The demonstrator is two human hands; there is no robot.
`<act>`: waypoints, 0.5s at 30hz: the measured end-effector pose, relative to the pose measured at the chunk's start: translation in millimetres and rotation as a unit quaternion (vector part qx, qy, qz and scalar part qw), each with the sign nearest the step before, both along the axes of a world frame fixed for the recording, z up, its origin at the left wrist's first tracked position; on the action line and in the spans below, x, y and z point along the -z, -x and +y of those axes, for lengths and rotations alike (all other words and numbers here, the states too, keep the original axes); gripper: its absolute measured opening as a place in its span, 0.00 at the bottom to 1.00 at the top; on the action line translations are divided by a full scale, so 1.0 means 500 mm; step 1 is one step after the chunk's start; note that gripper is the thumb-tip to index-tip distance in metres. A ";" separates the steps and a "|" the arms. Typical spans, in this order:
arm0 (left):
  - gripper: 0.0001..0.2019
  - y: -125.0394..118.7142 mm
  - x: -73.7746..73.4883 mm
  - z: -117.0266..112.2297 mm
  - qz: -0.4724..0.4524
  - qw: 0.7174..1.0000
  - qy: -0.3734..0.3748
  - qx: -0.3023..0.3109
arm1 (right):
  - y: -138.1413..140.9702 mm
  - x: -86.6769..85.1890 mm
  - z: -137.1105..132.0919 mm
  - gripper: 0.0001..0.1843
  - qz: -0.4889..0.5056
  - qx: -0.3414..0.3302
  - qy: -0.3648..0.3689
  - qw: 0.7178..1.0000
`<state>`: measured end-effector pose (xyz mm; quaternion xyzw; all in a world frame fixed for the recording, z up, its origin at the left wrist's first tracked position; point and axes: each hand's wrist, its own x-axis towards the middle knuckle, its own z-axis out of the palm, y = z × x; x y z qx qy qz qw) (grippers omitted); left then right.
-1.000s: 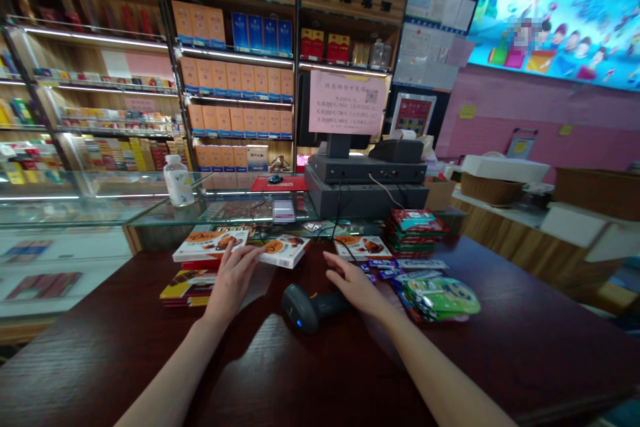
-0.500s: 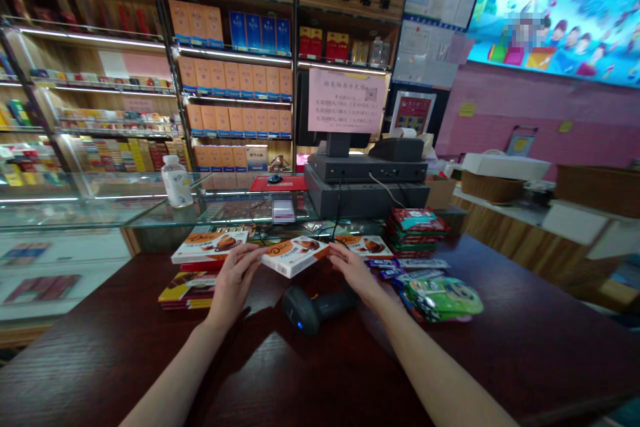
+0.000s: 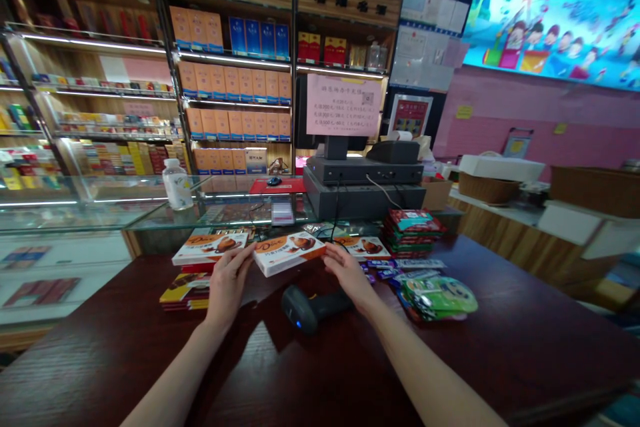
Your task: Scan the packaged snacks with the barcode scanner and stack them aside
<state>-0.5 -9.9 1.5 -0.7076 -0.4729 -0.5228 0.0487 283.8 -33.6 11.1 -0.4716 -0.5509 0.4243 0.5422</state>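
An orange-and-white boxed snack [image 3: 289,253] is held above the dark wooden counter [image 3: 100,360], gripped at its ends between my left hand [image 3: 229,291] and my right hand [image 3: 347,277]. Just below and in front of it lies a black handheld barcode scanner [image 3: 307,309]. Close to my left hand, a similar box tops a stack of boxes [image 3: 210,248]. Another matching box [image 3: 363,248] lies beyond my right hand.
Red-and-teal packets [image 3: 411,232] stand stacked at the right, with green snack packets [image 3: 440,298] in front. Behind rise a glass display case [image 3: 235,212], a water bottle [image 3: 177,185], a cash register [image 3: 365,187] and shelves of boxed goods [image 3: 230,80].
The box has moved from the left hand's fingertips to a hold between both hands, and it has turned slightly. My right hand has come in from above the scanner to the box's right end.
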 end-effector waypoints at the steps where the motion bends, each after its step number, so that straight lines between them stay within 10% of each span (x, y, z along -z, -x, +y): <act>1: 0.18 0.001 -0.001 0.000 -0.005 1.000 0.000 0.000 | 0.003 -0.002 -0.002 0.28 0.001 0.000 -0.002 1.000; 15: 0.25 0.023 -0.028 -0.010 0.004 0.996 0.094 -0.003 | 0.052 -0.016 0.000 0.26 0.048 0.009 -0.065 0.997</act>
